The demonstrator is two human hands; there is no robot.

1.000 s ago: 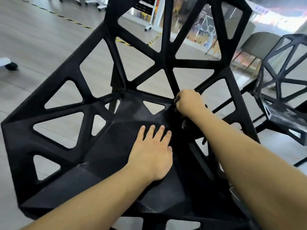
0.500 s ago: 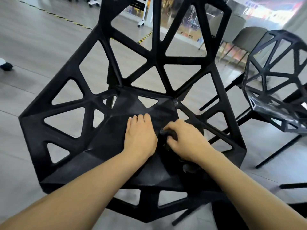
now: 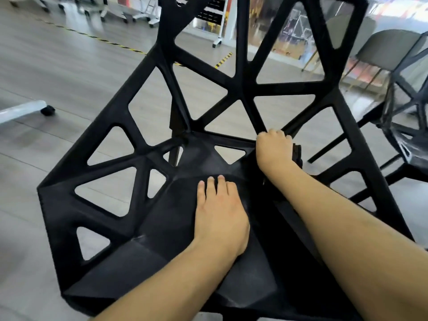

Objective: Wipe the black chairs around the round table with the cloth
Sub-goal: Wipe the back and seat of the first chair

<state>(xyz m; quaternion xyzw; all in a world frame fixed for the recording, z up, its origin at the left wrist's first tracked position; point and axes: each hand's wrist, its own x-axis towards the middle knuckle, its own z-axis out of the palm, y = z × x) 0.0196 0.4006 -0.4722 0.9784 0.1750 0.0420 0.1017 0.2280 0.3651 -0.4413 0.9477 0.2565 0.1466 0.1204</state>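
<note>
Right hand (image 3: pixel 274 149), fisted on the cloth (image 3: pixel 297 154), has slid from mid-seat to the chair (image 3: pixel 111 205) back.

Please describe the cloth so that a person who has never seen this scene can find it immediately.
Start at the big black chair filling the view and follow the right arm to the right hand, at the back right corner of the seat. The cloth is the dark wad showing at that hand's right edge. Unlike the rigid struts around it, it looks soft and crumpled.
</note>
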